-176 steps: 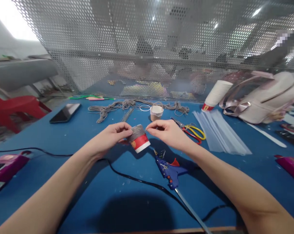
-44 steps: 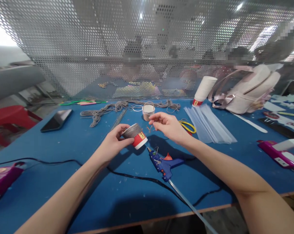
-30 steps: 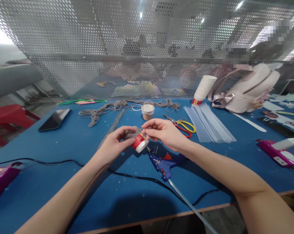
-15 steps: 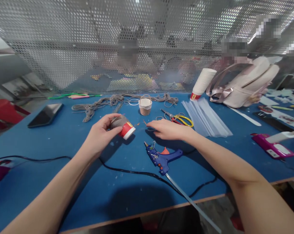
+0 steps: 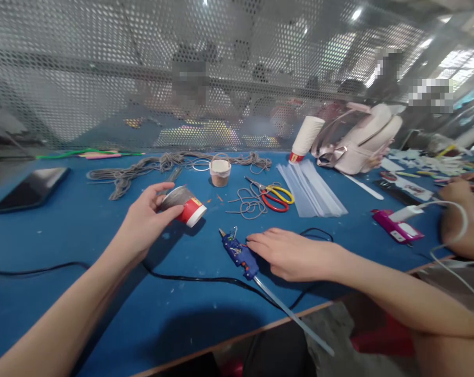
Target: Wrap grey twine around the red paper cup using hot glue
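My left hand (image 5: 148, 212) grips a paper cup (image 5: 190, 211), tilted on its side; its red band and white rim show, and grey cord covers the rest. Over the handle of the blue glue gun (image 5: 243, 255) lies my right hand (image 5: 290, 253), fingers bent down around it, the fingertips partly hidden. A clear glue stick (image 5: 292, 314) sticks out of the gun's back. Loose grey cord (image 5: 250, 203) lies beyond, beside scissors (image 5: 278, 198) with red and yellow handles. A small brown and white cup with a handle (image 5: 220, 174) stands upright behind.
A grey cord bundle (image 5: 129, 173), phone (image 5: 33, 188), clear strips (image 5: 313, 191), stacked cups (image 5: 307, 137) and pink backpack (image 5: 364, 139) lie along the back. A purple power strip (image 5: 396, 226) and another person's hand (image 5: 459, 201) are at right. A black cable (image 5: 205, 278) crosses the front.
My right hand has left the loose grey cord and come back onto the glue gun's handle. The view has turned right, bringing another person's hand in. My left hand still holds the cup.
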`<state>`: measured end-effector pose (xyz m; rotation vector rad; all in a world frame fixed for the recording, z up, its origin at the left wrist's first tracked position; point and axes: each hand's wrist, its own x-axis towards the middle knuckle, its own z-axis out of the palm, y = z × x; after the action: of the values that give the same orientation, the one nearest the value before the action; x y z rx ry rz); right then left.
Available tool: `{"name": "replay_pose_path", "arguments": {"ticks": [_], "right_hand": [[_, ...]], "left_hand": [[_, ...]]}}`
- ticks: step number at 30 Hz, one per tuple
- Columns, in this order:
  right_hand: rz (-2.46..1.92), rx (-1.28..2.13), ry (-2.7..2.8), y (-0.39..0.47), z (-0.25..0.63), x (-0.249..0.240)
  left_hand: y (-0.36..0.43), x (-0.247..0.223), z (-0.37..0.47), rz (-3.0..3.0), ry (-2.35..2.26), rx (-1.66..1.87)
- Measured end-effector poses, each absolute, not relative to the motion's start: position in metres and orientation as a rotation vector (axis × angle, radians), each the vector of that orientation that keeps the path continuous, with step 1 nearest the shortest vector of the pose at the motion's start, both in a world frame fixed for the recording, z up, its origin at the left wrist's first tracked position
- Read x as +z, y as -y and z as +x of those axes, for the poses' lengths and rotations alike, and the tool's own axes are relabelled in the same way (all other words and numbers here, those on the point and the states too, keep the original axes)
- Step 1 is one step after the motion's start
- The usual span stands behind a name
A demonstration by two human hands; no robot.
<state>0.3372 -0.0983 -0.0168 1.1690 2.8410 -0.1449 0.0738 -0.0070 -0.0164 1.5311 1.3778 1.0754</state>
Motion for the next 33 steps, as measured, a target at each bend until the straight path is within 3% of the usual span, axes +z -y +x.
{"name": "replay_pose_path", "arguments": {"ticks": [9,12,14,18,22,33], "right_hand": [[1.216,-0.221,-2.924,0.085,0.329,-0.030],[1.354,-0.581,-3.225,0.082,0.332,-0.022],[1.668,-0.973,-3.273,0.082,0.330,-0.016],[2.240,-1.640,-2.784,0.085,0.315,-0.015],[2.245,-1.919,-2.601,0.094,0.300,-0.027],[2.261,-1.369,-2.874,0.093,0.299,-0.050]], "left_hand": [[0.005,-0.021,0.075,1.521,-1.405,1.018],[0.001,-0.022,0.074,1.480,-1.410,1.027],[0.000,-0.023,0.075,1.452,-1.393,1.033],[0.005,-0.027,0.081,1.377,-1.329,1.077],[0.012,-0.033,0.088,1.385,-1.286,1.084],[0.020,-0.040,0.095,1.510,-1.310,0.959]]}}
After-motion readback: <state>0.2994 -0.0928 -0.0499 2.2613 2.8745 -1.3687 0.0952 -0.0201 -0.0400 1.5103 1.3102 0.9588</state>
